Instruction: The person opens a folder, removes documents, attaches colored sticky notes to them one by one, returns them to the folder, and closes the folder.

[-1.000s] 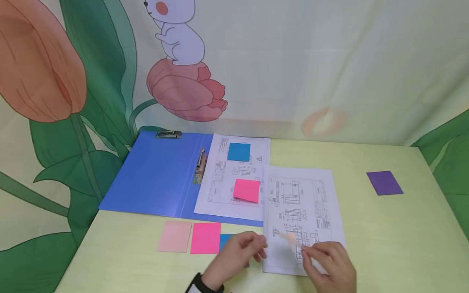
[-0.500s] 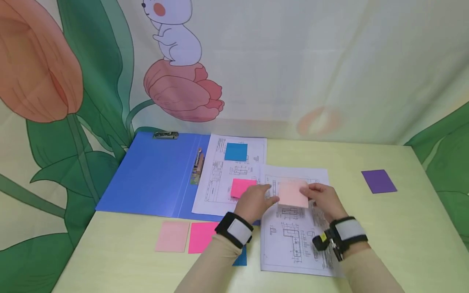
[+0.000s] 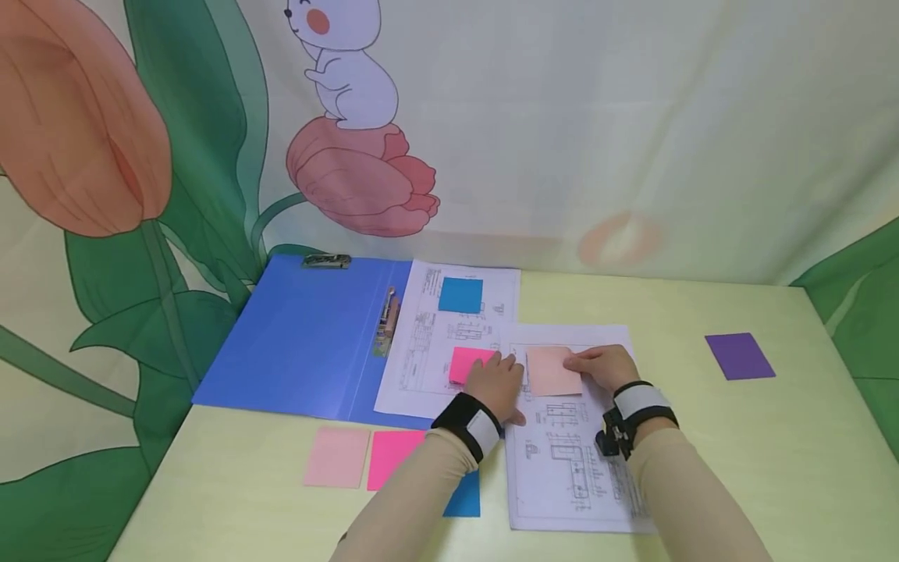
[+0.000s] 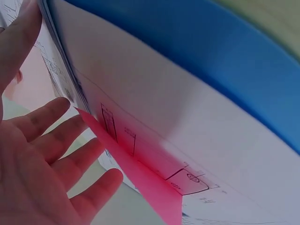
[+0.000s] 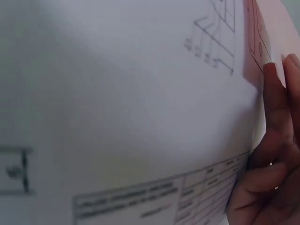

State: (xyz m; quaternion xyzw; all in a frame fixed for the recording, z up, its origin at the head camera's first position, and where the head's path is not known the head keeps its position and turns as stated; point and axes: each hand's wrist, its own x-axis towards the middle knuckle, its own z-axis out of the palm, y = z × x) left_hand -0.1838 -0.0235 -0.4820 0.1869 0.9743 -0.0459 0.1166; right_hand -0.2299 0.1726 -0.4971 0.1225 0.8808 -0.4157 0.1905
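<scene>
Right of centre, peach note (image 3: 548, 372) pinched at edge by right hand (image 3: 607, 365); left hand (image 3: 495, 385) spread, nothing gripped; placement on drawing (image 3: 534, 496) judged in hand, pressing flat called for

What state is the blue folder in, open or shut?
Open: the blue folder lies spread on the table, its metal clips and a printed sheet exposed.

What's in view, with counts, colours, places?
table: 1, yellowish, beneath
folder: 1, blue, table
clips: 2, silver, folder
drawings: 2 sets, white, adjacent
blue notes: 2, blue, drawings and table
bright notes: 2, pink, drawings and table
pale note: 1, pink, table's left
peach note: 1, peach, right drawings
purple note: 1, purple, table's right
backdrop: 1, white floral, behind
sleeves: 2, beige, foreground
wristbands: 2, black, sleeve ends
left hand: 1, over left drawings
right hand: 1, pinching peach note
</scene>
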